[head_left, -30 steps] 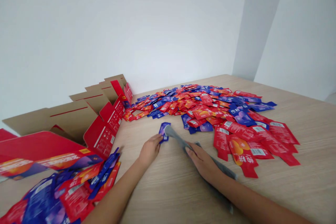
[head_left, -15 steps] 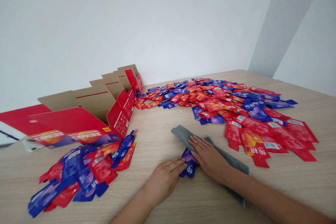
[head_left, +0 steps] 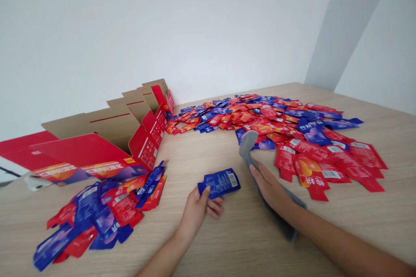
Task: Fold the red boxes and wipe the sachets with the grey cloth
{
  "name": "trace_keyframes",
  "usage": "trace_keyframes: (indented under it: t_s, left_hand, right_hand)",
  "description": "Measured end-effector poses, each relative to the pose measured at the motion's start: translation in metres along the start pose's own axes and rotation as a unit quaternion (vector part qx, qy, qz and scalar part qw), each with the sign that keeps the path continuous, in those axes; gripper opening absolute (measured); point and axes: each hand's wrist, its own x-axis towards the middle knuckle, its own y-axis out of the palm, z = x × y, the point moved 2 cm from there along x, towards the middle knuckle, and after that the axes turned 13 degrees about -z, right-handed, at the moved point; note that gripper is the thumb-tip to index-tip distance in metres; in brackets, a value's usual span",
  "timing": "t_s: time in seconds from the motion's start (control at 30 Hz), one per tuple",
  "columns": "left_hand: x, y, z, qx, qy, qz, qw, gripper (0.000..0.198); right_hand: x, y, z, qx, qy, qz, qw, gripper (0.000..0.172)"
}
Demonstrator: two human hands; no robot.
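Between the thumb and fingers of my left hand (head_left: 196, 208) is a blue sachet (head_left: 223, 182), raised off the table with its printed, barcoded back upward. To its right, my right hand (head_left: 269, 185) grips a folded grey cloth (head_left: 248, 148), whose far end curls up past the fingertips. The forearm and hand cover part of the cloth. On the left lies a smaller pile of red and blue sachets (head_left: 125, 207). A large spread of similar sachets (head_left: 260, 117) covers the far right of the table.
Several open red cardboard boxes (head_left: 84, 149) stand in a row at the left, brown inside, flaps raised. A white object (head_left: 39, 183) sits partly behind the nearest one. The wooden table (head_left: 182, 156) meets a white wall (head_left: 208, 30).
My left hand has picked up the blue sachet and turned it over, back side up. My right hand has moved right and lifted the cloth, which was flat on the table.
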Motion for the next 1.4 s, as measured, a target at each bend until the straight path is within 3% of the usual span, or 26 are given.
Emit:
trace_keyframes:
  t_s: [0.1, 0.17, 0.27, 0.33, 0.43, 0.53, 0.6, 0.67, 0.7, 0.77, 0.87, 0.93, 1.03, 1.13, 1.23, 1.33, 1.4]
  left_hand:
    - [-0.001, 0.005, 0.007, 0.020, -0.023, 0.024, 0.999, 0.042]
    - [-0.002, 0.008, 0.011, 0.036, -0.031, 0.041, 0.998, 0.036]
    - [0.000, 0.006, 0.010, 0.046, -0.044, 0.054, 0.997, 0.041]
    - [0.004, -0.006, 0.001, 0.057, -0.026, 0.038, 0.997, 0.046]
    - [0.011, -0.053, -0.027, 0.098, 0.038, -0.024, 0.994, 0.044]
    - [0.014, -0.128, -0.058, 0.183, 0.077, -0.120, 0.973, 0.041]
    - [0.011, -0.177, -0.069, 0.287, 0.116, -0.237, 0.921, 0.047]
    - [0.004, -0.206, -0.068, 0.435, 0.217, -0.361, 0.796, 0.054]
    - [0.001, -0.211, -0.060, 0.488, 0.272, -0.372, 0.741, 0.057]
    - [-0.001, -0.207, -0.035, 0.571, 0.344, -0.324, 0.671, 0.056]
    - [0.002, -0.193, 0.005, 0.646, 0.363, -0.214, 0.637, 0.050]
    - [0.004, -0.190, 0.016, 0.655, 0.372, -0.200, 0.626, 0.048]
    - [0.009, -0.182, 0.004, 0.624, 0.413, -0.195, 0.634, 0.046]
    - [0.027, -0.152, -0.021, 0.572, 0.464, -0.153, 0.659, 0.046]
    - [0.076, -0.106, -0.043, 0.550, 0.461, -0.124, 0.685, 0.048]
    - [0.154, -0.071, -0.054, 0.609, 0.375, -0.119, 0.689, 0.050]
    - [0.205, -0.060, -0.059, 0.639, 0.306, -0.154, 0.689, 0.048]
  right_hand:
    - [-0.032, 0.019, 0.028, -0.048, -0.186, 0.147, 0.970, 0.048]
    - [-0.043, 0.028, 0.036, -0.097, -0.253, 0.231, 0.934, 0.049]
    - [-0.031, 0.028, 0.026, -0.170, -0.232, 0.232, 0.929, 0.047]
    - [-0.017, 0.021, 0.015, -0.201, -0.212, 0.210, 0.933, 0.046]
    - [-0.006, 0.014, 0.003, -0.211, -0.202, 0.193, 0.937, 0.046]
    - [-0.006, 0.013, 0.002, -0.212, -0.197, 0.191, 0.938, 0.046]
    - [-0.008, 0.014, 0.004, -0.216, -0.198, 0.195, 0.936, 0.046]
    - [-0.009, 0.016, 0.004, -0.216, -0.199, 0.195, 0.936, 0.047]
    - [-0.009, 0.017, 0.003, -0.214, -0.199, 0.192, 0.937, 0.047]
    - [-0.009, 0.018, 0.001, -0.211, -0.198, 0.188, 0.939, 0.046]
    - [-0.010, 0.017, -0.001, -0.209, -0.202, 0.183, 0.939, 0.045]
    - [-0.010, 0.017, -0.001, -0.213, -0.206, 0.181, 0.938, 0.045]
    - [-0.011, 0.017, 0.001, -0.219, -0.204, 0.187, 0.936, 0.045]
    - [-0.011, 0.019, 0.004, -0.213, -0.198, 0.189, 0.938, 0.046]
    - [-0.010, 0.020, 0.005, -0.202, -0.186, 0.193, 0.942, 0.046]
    - [-0.008, 0.018, 0.006, -0.184, -0.166, 0.199, 0.948, 0.046]
    - [-0.006, 0.016, 0.007, -0.181, -0.142, 0.205, 0.951, 0.046]
